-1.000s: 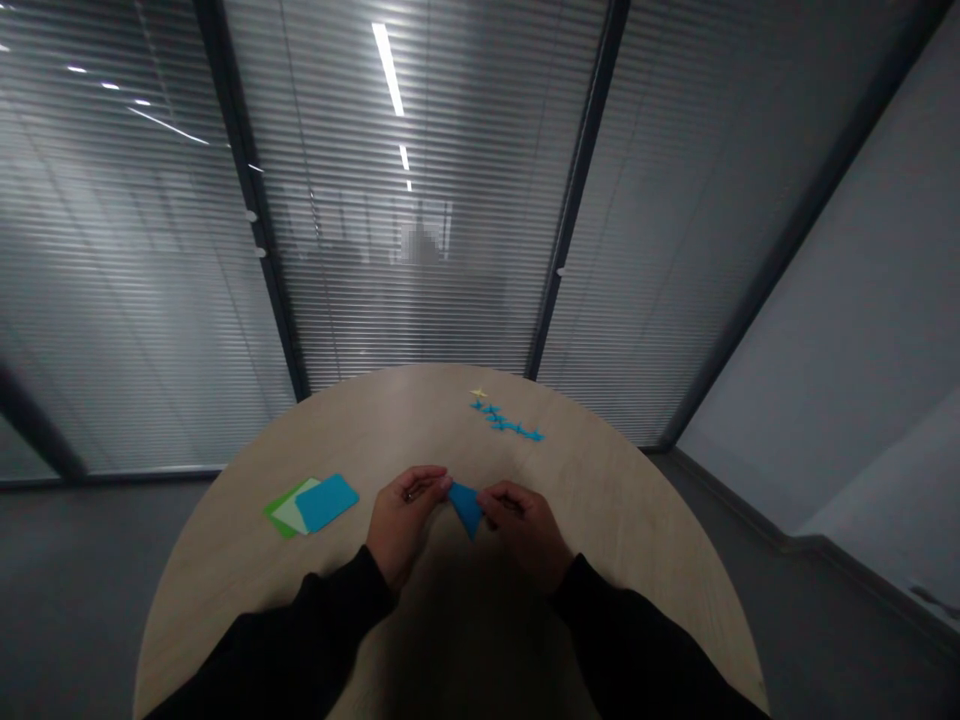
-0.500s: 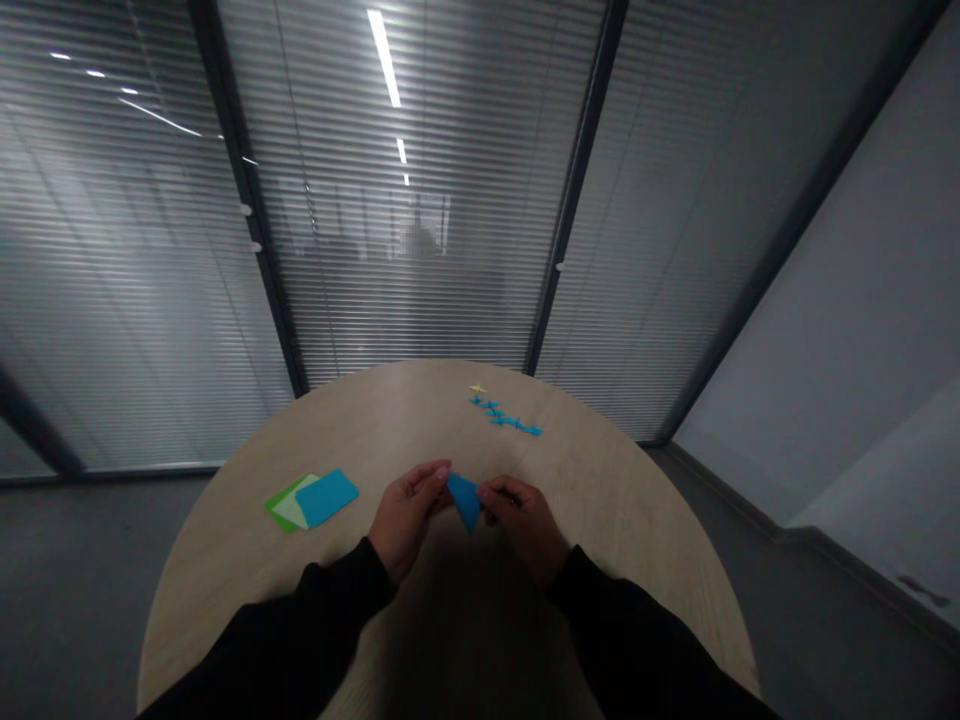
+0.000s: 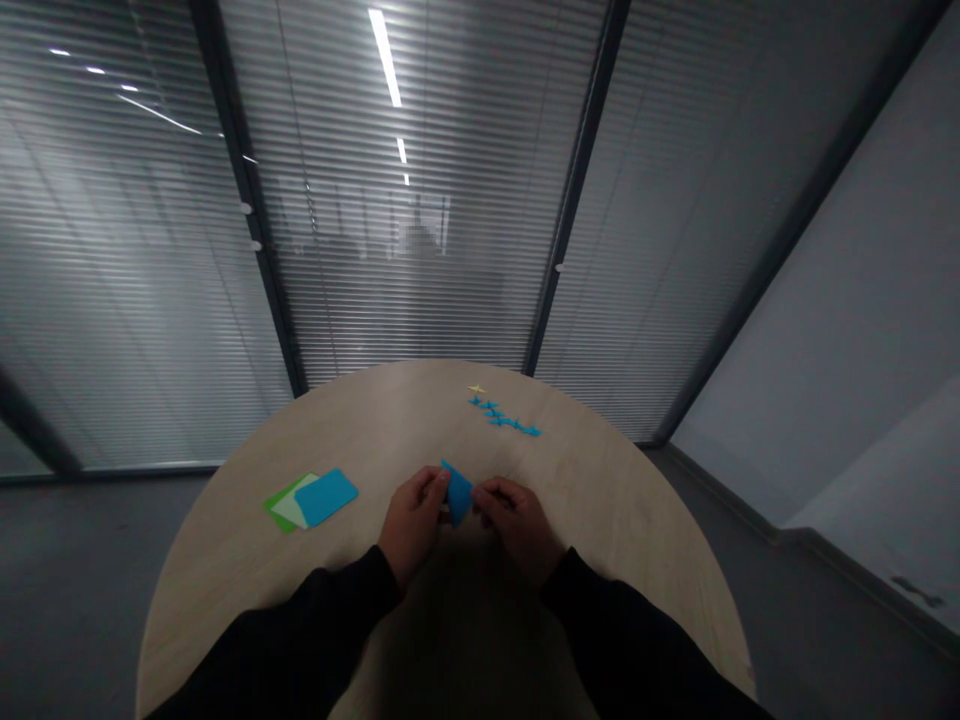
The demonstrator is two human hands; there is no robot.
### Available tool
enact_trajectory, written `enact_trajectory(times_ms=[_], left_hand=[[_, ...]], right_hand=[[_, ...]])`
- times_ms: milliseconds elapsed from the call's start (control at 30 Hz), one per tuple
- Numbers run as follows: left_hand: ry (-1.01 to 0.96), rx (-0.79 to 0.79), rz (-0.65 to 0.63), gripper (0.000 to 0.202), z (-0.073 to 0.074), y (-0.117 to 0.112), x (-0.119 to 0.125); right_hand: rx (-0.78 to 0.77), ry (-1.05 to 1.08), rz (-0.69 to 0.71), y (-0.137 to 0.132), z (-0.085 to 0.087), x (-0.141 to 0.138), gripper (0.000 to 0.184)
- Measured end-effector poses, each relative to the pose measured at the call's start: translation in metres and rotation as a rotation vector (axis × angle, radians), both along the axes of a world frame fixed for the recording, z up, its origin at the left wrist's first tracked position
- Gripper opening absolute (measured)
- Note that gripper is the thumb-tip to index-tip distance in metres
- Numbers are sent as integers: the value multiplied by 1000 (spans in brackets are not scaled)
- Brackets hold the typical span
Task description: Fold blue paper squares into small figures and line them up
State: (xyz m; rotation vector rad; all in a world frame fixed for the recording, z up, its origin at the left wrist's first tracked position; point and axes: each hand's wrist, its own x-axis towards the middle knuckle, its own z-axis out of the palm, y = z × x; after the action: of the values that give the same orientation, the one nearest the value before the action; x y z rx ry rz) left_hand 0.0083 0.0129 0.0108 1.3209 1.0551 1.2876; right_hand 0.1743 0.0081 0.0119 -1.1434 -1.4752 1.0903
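Note:
My left hand and my right hand pinch a folded piece of blue paper between them, above the middle of the round wooden table. The fingers cover part of the paper, and one pointed corner sticks up and to the left. To the left of my left hand lies a stack of coloured paper sheets, with a blue sheet on top of pale and green ones. Farther ahead, a row of small folded blue paper shapes ends at a small yellow one.
The round table's far edge curves in front of a glass partition with slatted blinds. Dark vertical frames divide the partition. Grey floor surrounds the table, and a pale wall stands at the right.
The blue paper has turned, its point swinging from downward to upward. My hands have come closer together and shifted slightly. The sheets and small shapes stay in place.

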Motion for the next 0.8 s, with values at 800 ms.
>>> enact_trajectory(times_ms=[800], left_hand=[[500, 149, 39, 33, 3, -4, -2]], right_hand=[[49, -30, 20, -1, -4, -4, 27]])
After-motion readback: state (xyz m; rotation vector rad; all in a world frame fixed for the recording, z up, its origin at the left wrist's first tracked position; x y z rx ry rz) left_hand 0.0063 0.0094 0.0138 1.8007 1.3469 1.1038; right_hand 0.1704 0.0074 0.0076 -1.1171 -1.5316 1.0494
